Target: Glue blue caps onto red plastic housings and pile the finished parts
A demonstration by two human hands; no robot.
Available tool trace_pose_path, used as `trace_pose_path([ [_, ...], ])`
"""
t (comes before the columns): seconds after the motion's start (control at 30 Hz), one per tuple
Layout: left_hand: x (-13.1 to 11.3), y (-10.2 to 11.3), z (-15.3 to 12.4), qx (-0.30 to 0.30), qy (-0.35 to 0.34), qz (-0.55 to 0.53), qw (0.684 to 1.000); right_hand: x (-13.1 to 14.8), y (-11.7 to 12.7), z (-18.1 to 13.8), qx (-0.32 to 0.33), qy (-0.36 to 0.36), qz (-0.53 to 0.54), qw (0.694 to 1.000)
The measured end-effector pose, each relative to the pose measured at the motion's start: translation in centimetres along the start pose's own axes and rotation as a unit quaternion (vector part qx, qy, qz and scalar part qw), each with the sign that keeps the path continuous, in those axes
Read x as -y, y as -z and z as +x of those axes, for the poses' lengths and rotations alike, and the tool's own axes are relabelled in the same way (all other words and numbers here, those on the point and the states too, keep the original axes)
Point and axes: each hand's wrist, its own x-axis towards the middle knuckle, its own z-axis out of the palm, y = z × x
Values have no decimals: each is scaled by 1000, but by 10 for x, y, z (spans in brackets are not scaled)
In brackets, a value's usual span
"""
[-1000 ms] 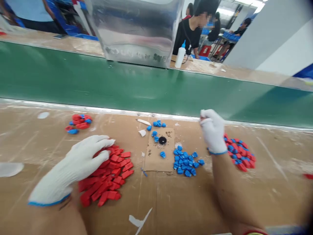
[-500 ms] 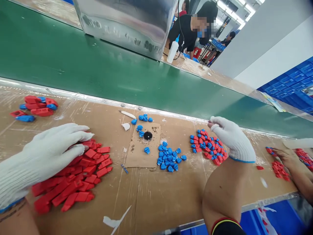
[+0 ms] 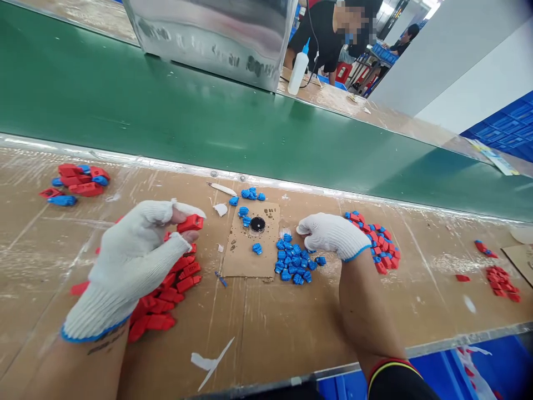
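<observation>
Cardboard worktop (image 3: 291,328): left hand (image 3: 129,261) hides much of red pile (image 3: 166,294).

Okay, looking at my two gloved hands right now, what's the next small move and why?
Probably pinch one blue piece with the right hand. The left hand already holds a red piece at its fingertips above the red pile, while the right hand's fingertips rest at the edge of the blue pile, with nothing visibly in them.

The white-gloved left hand (image 3: 133,261) covers much of the heap of red plastic pieces (image 3: 166,289) beneath it. The white-gloved right hand (image 3: 331,234) hides its own fingertips and part of the mixed red-and-blue pile (image 3: 381,244). The shiny metal box (image 3: 212,33) is cut off at the top edge.
</observation>
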Motion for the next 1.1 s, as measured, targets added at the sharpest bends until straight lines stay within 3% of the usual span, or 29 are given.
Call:
trace_pose_path([
  [0.1,1,2,2,13,6,24,1000,-8,-5,3,17,-16,-15,1000],
  [0.3,-6,1,4,1,-9,-32,999,-17,-4,2,9,-19,0,1000],
  [0.43,-8,-2,5,1,-62,-75,995,-33,4,-23,-49,27,134,989],
  [0.53,-10,-7,0,72,-70,-143,985,-42,9,-40,-181,157,261,935],
  [0.63,-12,-15,-11,184,-51,-192,963,-35,11,-45,-299,316,266,860],
  [0.77,-14,-28,-24,294,-3,-198,935,3,2,-38,-329,403,378,766],
  [0.83,-15,-33,-27,331,20,-184,925,29,-6,-34,-350,440,368,740],
  [0.97,-16,-39,-25,335,61,-151,928,72,-18,-28,-403,514,249,715],
  [1.1,-16,-43,-23,278,111,-157,941,85,-19,-23,-417,522,266,695],
])
